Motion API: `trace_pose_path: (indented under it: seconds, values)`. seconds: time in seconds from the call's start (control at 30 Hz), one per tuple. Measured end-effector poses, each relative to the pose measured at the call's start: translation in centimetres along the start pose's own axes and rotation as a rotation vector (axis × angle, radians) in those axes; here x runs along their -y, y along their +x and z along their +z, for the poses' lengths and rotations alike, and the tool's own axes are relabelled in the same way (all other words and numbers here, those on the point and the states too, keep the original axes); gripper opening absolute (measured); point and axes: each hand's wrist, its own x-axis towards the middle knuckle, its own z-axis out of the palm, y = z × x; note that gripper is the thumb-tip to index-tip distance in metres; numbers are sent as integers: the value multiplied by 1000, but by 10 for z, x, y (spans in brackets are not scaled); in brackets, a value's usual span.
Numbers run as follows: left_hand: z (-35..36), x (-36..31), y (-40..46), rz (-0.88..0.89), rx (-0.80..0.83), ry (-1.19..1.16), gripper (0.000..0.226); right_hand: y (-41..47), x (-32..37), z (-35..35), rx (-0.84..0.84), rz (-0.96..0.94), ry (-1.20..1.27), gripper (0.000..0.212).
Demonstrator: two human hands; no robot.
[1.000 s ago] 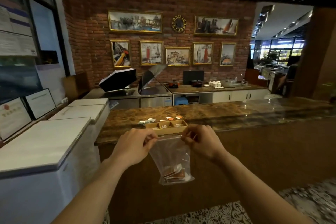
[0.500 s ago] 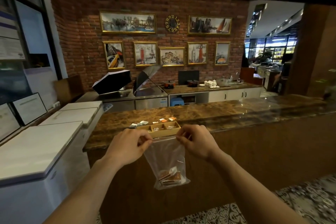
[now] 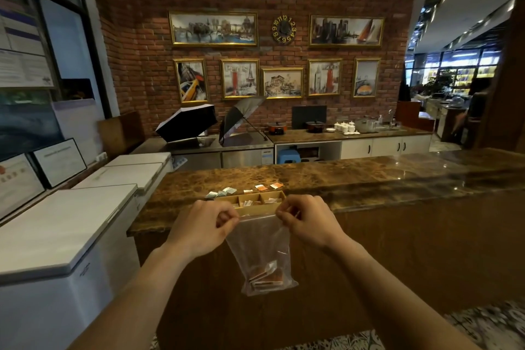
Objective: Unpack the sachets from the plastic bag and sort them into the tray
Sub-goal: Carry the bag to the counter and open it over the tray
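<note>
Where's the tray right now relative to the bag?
In the head view the wooden tray sits on the near edge of the marble counter, just behind and above the plastic bag, between the left hand and right hand.

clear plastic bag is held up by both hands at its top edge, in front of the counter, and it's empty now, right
Not quite. The head view shows the clear plastic bag is not empty: several orange and white sachets lie bunched at its bottom. The rest holds: the left hand and right hand pinch its top edge, in front of the brown marble counter.
</note>
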Motion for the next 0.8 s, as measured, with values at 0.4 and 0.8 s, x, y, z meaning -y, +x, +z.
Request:
trace_pose_path:
  seconds: [0.4, 0.8]
  values:
    - [61, 92, 145, -66, 23, -63, 7, 148, -69, 66, 37, 42, -3, 8]
    - [110, 173, 314, -76, 71, -111, 7, 321, -137, 110, 59, 86, 6, 27]
